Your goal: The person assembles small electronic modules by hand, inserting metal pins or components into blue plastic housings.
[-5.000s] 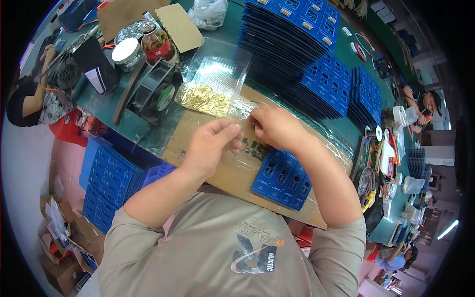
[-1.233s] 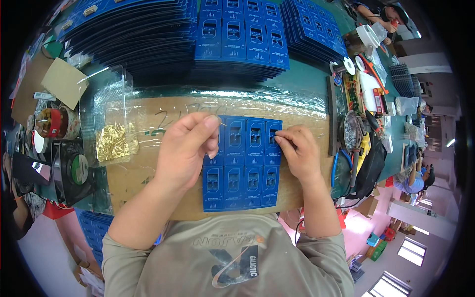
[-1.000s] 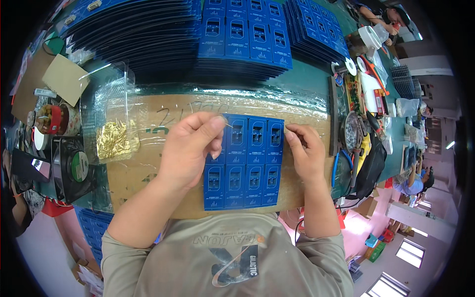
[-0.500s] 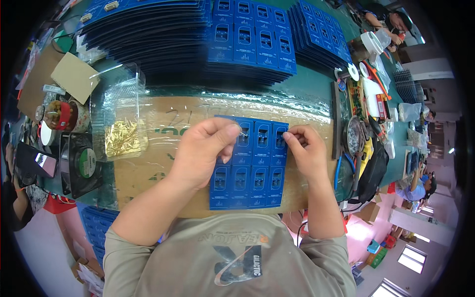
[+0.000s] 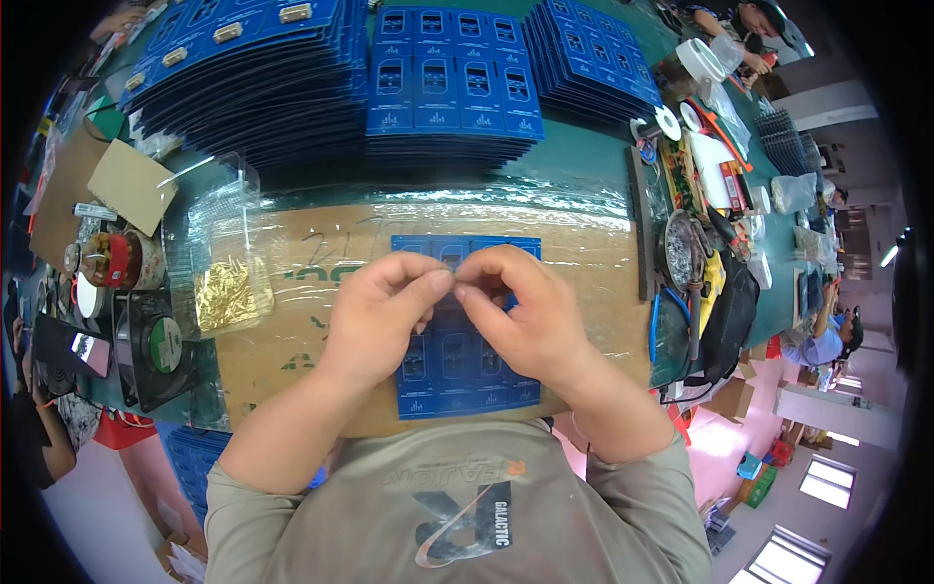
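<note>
A blue circuit board panel [image 5: 467, 397] with rows of repeated outlined sections lies on the brown cardboard in front of me. Above its upper half, the fingertips of my left hand [image 5: 375, 316] and my right hand [image 5: 530, 316] meet in a pinch. Whatever sits between them is too small to make out. Both hands cover much of the panel's middle and upper sections. To the left, a clear plastic tray [image 5: 222, 209] holds a heap of small gold-coloured metal pins [image 5: 232, 292].
Tall stacks of blue boards [image 5: 452, 97] stand along the far side. A black fan [image 5: 156, 346], a jar [image 5: 115, 258] and a cardboard piece [image 5: 133, 185] sit left. A dark bar [image 5: 642, 224], a solder spool [image 5: 667, 122] and tools edge the right. Other people work farther off.
My right hand has left the panel's right edge and moved left until its fingertips meet those of my left hand. The view has shifted slightly, moving the scene leftward.
</note>
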`<action>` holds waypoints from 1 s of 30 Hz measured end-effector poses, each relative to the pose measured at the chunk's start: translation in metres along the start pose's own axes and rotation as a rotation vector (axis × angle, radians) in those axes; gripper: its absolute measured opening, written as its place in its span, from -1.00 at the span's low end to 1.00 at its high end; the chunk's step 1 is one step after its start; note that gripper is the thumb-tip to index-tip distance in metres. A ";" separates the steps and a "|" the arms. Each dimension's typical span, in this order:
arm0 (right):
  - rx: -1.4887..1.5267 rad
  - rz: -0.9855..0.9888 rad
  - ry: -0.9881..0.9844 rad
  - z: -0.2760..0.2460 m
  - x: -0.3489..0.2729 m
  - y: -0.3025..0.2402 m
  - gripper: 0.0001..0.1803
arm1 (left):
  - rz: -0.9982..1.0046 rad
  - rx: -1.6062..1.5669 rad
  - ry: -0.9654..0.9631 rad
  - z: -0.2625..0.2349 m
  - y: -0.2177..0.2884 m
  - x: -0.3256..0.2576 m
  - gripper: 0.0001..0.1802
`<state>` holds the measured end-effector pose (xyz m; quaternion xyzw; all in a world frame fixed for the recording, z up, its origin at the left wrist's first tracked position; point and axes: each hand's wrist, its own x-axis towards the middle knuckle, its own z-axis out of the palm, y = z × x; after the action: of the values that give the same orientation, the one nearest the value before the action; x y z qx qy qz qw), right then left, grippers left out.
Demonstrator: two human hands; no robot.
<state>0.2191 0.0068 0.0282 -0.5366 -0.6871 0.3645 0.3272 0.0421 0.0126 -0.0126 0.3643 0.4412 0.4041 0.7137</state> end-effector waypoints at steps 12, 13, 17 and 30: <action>0.277 0.404 0.245 -0.046 -0.017 0.076 -0.84 | 0.047 -0.221 0.110 -0.006 0.009 0.008 -0.85; 0.303 0.454 0.232 -0.046 -0.019 0.078 -0.85 | 0.046 -0.235 0.104 -0.007 0.008 0.008 -0.84; 0.022 0.175 0.209 -0.039 -0.022 0.083 -0.88 | 0.051 -0.260 0.086 -0.011 0.006 0.007 -0.83; -0.152 0.057 0.130 -0.041 -0.019 0.087 -0.90 | 0.025 -0.206 0.085 -0.008 0.006 0.010 -0.82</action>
<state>0.3010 0.0078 -0.0261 -0.6019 -0.6744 0.2848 0.3190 0.0359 0.0251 -0.0133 0.2770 0.4225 0.4714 0.7228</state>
